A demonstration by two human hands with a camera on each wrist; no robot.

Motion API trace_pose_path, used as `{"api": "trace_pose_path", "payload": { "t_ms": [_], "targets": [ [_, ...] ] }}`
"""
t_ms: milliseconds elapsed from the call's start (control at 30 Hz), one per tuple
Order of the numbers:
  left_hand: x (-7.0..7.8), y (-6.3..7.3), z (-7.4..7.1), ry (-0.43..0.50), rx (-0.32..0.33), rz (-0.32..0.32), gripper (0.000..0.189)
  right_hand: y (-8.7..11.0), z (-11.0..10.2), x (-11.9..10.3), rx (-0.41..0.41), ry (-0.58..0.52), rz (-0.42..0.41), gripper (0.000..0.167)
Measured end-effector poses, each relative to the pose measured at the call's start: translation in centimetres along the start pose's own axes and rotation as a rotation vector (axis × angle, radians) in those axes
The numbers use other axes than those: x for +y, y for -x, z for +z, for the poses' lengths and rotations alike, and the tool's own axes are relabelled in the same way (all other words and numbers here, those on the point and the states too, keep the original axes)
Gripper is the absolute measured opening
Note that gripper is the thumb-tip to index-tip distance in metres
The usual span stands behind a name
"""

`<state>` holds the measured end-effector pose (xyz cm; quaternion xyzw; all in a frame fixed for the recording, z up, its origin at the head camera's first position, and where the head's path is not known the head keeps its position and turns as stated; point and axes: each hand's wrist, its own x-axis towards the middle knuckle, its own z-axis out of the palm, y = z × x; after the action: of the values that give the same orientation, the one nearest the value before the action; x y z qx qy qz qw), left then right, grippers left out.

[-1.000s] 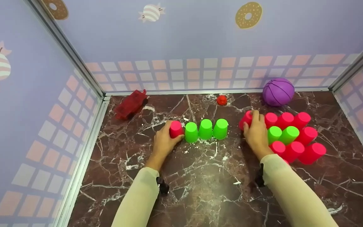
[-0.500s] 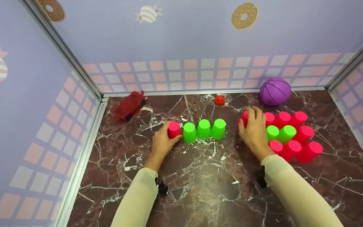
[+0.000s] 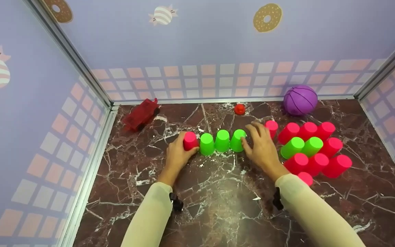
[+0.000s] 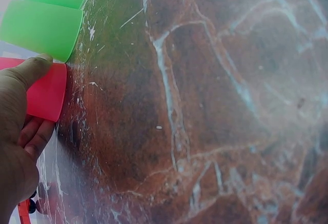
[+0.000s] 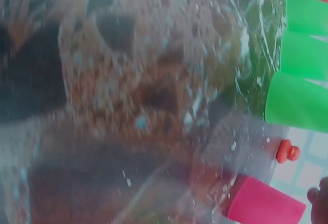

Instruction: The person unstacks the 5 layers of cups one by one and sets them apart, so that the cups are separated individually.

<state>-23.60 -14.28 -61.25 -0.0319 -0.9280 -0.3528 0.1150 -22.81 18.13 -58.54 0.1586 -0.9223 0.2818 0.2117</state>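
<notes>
In the head view my left hand (image 3: pixel 177 156) holds an upside-down pinkish-red cup (image 3: pixel 190 140) at the left end of a short row. In the left wrist view its thumb (image 4: pixel 33 70) lies across the near side of that cup. Three upside-down green cups stand beside it; the rightmost green cup (image 3: pixel 238 141) is nearest to my right hand (image 3: pixel 264 151). That hand has its fingers spread and holds nothing; whether its thumb touches the green cup I cannot tell. Behind its fingers stands a lone red cup (image 3: pixel 271 128), also seen in the right wrist view.
More red cups (image 3: pixel 317 164) and two green cups (image 3: pixel 292 146) stand grouped on the right of the marbled table (image 3: pixel 218 212). A purple ball (image 3: pixel 300 100), a small red toy (image 3: pixel 239 109) and a dark red toy car (image 3: pixel 141 115) lie along the back wall.
My right hand has let go of the red cup, which stays behind, and moved left toward the rightmost green cup. My left hand keeps its hold on the cup.
</notes>
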Motion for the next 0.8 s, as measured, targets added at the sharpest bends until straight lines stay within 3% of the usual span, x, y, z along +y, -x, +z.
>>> {"api": "trace_pose_path", "payload": {
  "t_ms": [233,800],
  "targets": [
    [0.1,0.0,-0.1,0.009,-0.019,-0.023,0.064,0.8,1.3,-0.4,-0.119,-0.072,0.002,0.054],
    [-0.2,-0.1,0.1,0.009,-0.012,-0.010,0.065,1.3,1.7,-0.6,-0.077,-0.087,0.054,0.037]
  ]
}}
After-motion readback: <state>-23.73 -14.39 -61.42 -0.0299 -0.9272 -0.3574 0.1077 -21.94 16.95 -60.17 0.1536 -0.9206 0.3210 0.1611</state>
